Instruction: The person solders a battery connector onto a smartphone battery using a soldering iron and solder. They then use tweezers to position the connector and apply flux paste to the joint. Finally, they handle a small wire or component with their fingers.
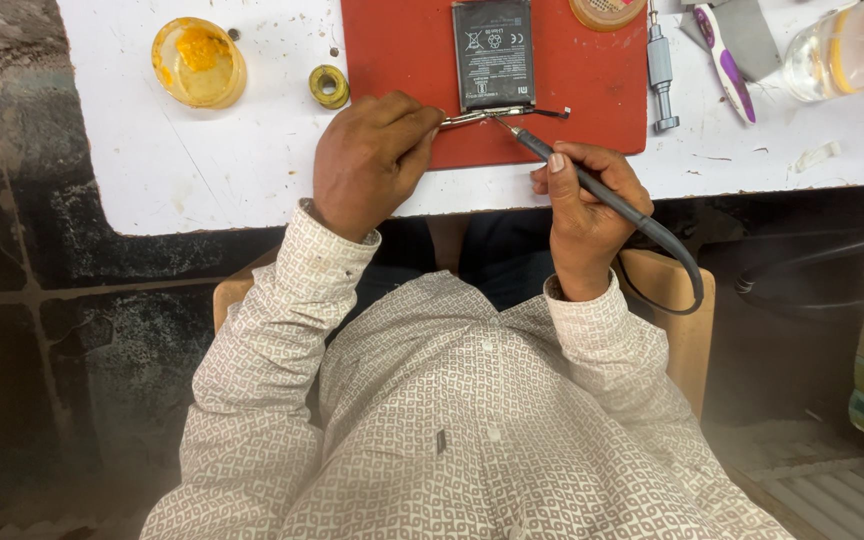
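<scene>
Head view, looking straight down on a seated person at a white table (202, 170). Left hand (367, 160) rests w/ knuckles up at the near edge of a red mat (402, 60), fingers curled shut on metal tweezers (497, 116) that run out to the right along the mat. The tweezer tips pinch a thin flex strip (550, 112) just below a black phone battery (493, 53), which lies flat on the mat, label side up, near its middle. Right hand (584, 205) sits at the table's near edge, fingers closed in a pen grip on a dark soldering iron (552, 155); its tip (504, 124) meets the tweezers approx. at mid-length, touching or all but touching, can't tell which. The iron's grey cord (677, 262) loops down past the wrist and off the table. Both sleeves are a white patterned shirt (452, 420). Elsewhere on the table: a round yellow flux tub (198, 62) at far left, a small solder spool (329, 86) just beside the mat's left edge, a metal screwdriver (661, 70) right of the mat, a purple-and-white tool (727, 62) next to that, and a clear bottle (842, 45) at the far right corner. A wooden chair (687, 320) shows behind the person's right arm.
</scene>
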